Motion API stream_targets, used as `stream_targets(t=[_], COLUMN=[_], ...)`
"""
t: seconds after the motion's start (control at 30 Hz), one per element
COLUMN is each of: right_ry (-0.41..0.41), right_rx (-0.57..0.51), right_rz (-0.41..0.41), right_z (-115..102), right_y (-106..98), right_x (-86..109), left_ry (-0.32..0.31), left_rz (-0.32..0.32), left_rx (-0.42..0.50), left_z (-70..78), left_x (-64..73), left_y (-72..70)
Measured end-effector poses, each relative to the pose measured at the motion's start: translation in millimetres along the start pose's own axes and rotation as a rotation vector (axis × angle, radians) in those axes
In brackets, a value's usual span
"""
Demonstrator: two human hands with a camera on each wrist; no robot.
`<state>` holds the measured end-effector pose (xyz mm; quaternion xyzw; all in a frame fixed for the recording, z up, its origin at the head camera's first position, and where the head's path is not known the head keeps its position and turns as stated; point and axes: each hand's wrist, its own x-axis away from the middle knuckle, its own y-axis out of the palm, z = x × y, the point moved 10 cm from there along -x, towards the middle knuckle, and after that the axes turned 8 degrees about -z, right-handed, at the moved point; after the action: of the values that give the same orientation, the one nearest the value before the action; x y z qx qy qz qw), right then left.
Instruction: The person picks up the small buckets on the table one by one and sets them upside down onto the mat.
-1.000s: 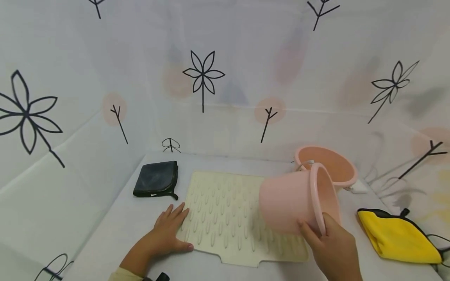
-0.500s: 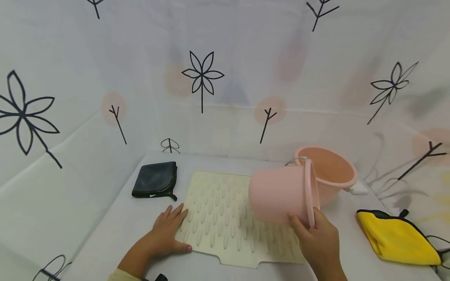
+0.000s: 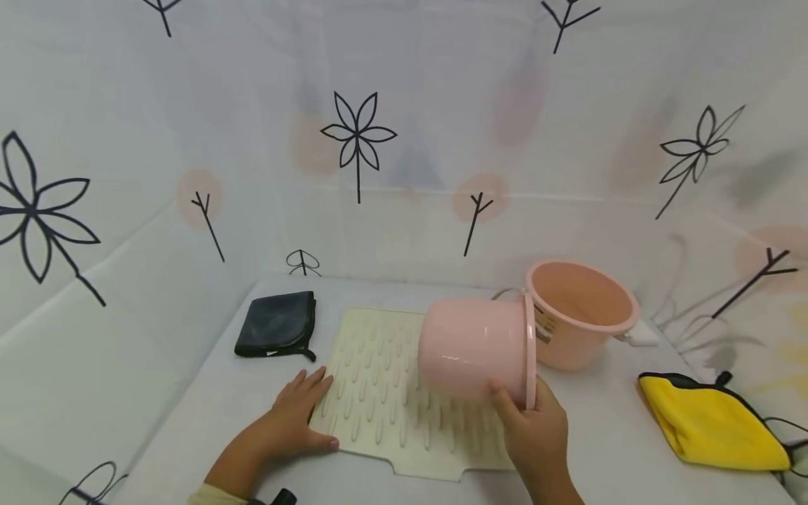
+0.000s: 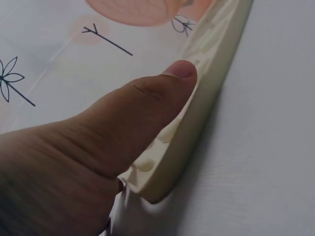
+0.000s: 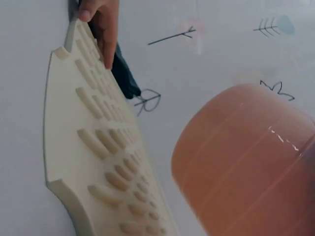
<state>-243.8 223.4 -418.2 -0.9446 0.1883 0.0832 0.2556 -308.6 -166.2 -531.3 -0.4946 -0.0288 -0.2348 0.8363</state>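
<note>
- Head view: right hand [image 3: 536, 429] pinches bucket [image 3: 473, 347] by the rim [image 3: 531, 344], lopsided weight could twist it loose
- left hand [image 3: 287, 419] spread on board [image 3: 381, 400], no real grip, bump might skid it

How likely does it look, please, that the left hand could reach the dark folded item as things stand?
Probably yes: nothing visible stands between the left hand and the dark folded item, though that hand rests on the cream board.
</note>
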Motion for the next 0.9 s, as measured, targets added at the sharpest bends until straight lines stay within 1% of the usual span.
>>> stream_targets(t=[0.1, 0.2, 0.4, 0.5, 0.57, 0.67, 0.77, 0.9], right_ry=[0.001, -0.006, 0.002, -0.002, -0.005, 0.002, 0.006, -0.006], right_rx=[-0.021, -0.048, -0.118, -0.17, -0.212, -0.245, -0.245, -0.267], right_rz=[-0.017, -0.032, -0.086, -0.096, -0.086, -0.064, -0.032, -0.012], right_z=[2, 3, 5, 6, 7, 10, 11, 11], right_y=[7, 12, 21, 23, 23, 22, 19, 17], right_x=[3.2, 6.4, 11.7, 13.3, 14.9, 18.0, 20.9, 22.1], left_ry=[0.011, 0.037, 0.118, 0.17, 0.208, 0.286, 0.367, 0.466], left_rz=[0.01, 0.032, 0.082, 0.119, 0.138, 0.147, 0.124, 0.067], left_rx=[0.024, 0.045, 0.098, 0.125, 0.147, 0.195, 0.269, 0.396], left_z=[1.4, 8.1, 32.6, 49.1, 61.9, 83.8, 108.1, 139.6], left_x=[3.0, 5.2, 3.8, 0.3, -2.3, -6.0, -11.2, -20.4], left_y=[-6.6, -14.8, -29.3, -37.8, -42.2, -44.5, -42.5, -39.5])
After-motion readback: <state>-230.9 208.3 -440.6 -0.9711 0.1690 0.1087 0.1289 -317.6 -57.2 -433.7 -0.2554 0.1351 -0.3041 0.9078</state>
